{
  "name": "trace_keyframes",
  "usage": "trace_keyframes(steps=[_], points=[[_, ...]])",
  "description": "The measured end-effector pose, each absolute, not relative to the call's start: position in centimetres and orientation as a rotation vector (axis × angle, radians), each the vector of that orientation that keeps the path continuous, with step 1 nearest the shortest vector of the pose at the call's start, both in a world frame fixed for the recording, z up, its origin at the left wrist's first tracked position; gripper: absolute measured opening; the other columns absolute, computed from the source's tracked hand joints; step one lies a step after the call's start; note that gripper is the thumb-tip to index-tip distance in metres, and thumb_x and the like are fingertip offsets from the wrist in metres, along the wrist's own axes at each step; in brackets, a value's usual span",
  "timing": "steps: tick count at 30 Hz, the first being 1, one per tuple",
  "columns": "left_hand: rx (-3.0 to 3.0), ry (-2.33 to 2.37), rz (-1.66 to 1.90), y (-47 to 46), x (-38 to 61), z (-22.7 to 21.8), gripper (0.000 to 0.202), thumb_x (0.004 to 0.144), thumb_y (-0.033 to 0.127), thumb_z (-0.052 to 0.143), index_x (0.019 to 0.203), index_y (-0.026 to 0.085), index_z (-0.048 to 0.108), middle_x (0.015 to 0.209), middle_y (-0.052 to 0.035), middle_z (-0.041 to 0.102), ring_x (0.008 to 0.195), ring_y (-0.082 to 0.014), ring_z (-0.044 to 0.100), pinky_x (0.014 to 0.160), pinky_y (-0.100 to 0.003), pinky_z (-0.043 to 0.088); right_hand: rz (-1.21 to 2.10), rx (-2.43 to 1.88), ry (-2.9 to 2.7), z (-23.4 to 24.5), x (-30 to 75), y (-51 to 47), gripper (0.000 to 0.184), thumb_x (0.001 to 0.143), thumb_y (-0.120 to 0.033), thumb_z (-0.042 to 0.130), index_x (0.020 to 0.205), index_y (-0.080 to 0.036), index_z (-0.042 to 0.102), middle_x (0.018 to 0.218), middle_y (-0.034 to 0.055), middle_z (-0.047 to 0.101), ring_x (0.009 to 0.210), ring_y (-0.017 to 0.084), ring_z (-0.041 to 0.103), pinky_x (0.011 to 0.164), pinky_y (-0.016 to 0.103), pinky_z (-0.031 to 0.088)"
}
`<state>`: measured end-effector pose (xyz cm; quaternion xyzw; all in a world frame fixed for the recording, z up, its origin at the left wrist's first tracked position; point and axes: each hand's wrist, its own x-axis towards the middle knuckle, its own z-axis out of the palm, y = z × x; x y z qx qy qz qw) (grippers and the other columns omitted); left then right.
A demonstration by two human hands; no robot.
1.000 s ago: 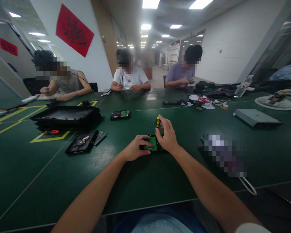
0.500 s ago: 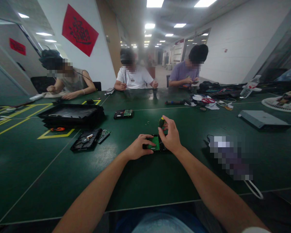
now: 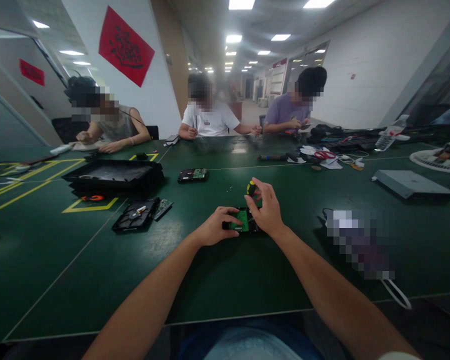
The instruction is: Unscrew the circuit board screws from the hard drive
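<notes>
A hard drive (image 3: 242, 220) with a green circuit board lies on the table in front of me. My left hand (image 3: 216, 226) grips its left end, fingers on the far side and thumb along the near edge. My right hand (image 3: 266, 206) is closed round a small screwdriver with a yellow and black handle (image 3: 251, 188), held upright over the drive's right part; its tip is hidden behind my hand. Several tiny screws (image 3: 230, 189) lie just beyond the drive. Further back on the left sits a second hard drive (image 3: 192, 174).
To the left are black trays (image 3: 114, 172), an opened drive casing (image 3: 135, 216) and a loose circuit board (image 3: 163, 209). A grey metal box (image 3: 414, 184) and a blurred-out pouch-like item with a cord (image 3: 360, 245) are at right. Several people sit across the table.
My view has shifted slightly, moving everything a little to the right. Both hands keep their hold on drive and screwdriver. The middle person opposite has stretched one hand outward.
</notes>
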<state>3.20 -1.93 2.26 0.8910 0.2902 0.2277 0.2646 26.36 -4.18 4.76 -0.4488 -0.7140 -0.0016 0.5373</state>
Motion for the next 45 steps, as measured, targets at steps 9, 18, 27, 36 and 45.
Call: trace_keyframes(steps=[9, 18, 27, 36, 45], points=[[2.406, 0.778, 0.621, -1.81, 3.16, 2.00, 0.035, 0.081, 0.031, 0.085, 0.115, 0.034, 0.077, 0.146, -0.0054, 0.055, 0.137, -0.0314, 0.046, 0.118, -0.055, 0.037, -0.009, -1.083, -1.687, 4.61, 26.38, -4.02, 0.057, 0.099, -0.035, 0.059, 0.152, -0.034, 0.040, 0.130, 0.0115, 0.057, 0.097, 0.025, 0.066, 0.082, 0.047, 0.064], [2.413, 0.781, 0.618, -1.90, 3.16, 2.09, 0.034, 0.082, 0.032, 0.084, 0.116, 0.033, 0.077, 0.147, -0.0055, 0.053, 0.137, -0.0309, 0.046, 0.119, -0.053, 0.037, -0.019, -1.083, -1.689, 4.67, 26.39, -4.03, 0.058, 0.099, -0.032, 0.058, 0.153, -0.033, 0.037, 0.130, 0.0120, 0.056, 0.096, 0.024, 0.065, 0.081, 0.046, 0.063], [2.414, 0.785, 0.614, -1.97, 3.18, 2.36, 0.033, 0.083, 0.031, 0.084, 0.115, 0.033, 0.077, 0.147, -0.0054, 0.054, 0.137, -0.0313, 0.046, 0.118, -0.054, 0.037, -0.022, -1.079, -1.695, 4.67, 26.35, -4.08, 0.057, 0.100, -0.028, 0.056, 0.154, -0.032, 0.037, 0.129, 0.0113, 0.055, 0.097, 0.023, 0.064, 0.087, 0.046, 0.061], [2.426, 0.763, 0.633, -1.79, 3.15, 1.99, 0.034, 0.083, 0.032, 0.083, 0.116, 0.032, 0.077, 0.146, -0.0057, 0.054, 0.136, -0.0306, 0.047, 0.117, -0.053, 0.038, -0.042, -1.058, -1.710, 5.00, 26.33, -4.12, 0.057, 0.101, -0.025, 0.053, 0.155, -0.032, 0.037, 0.129, 0.0106, 0.055, 0.103, 0.023, 0.062, 0.092, 0.046, 0.058], [2.419, 0.774, 0.626, -1.68, 3.20, 1.81, 0.035, 0.082, 0.032, 0.084, 0.116, 0.033, 0.077, 0.146, -0.0055, 0.054, 0.136, -0.0311, 0.046, 0.118, -0.053, 0.038, -0.086, -1.082, -1.708, 5.09, 26.32, -4.33, 0.060, 0.099, -0.026, 0.055, 0.155, -0.031, 0.037, 0.125, 0.0111, 0.054, 0.099, 0.024, 0.062, 0.089, 0.046, 0.058]])
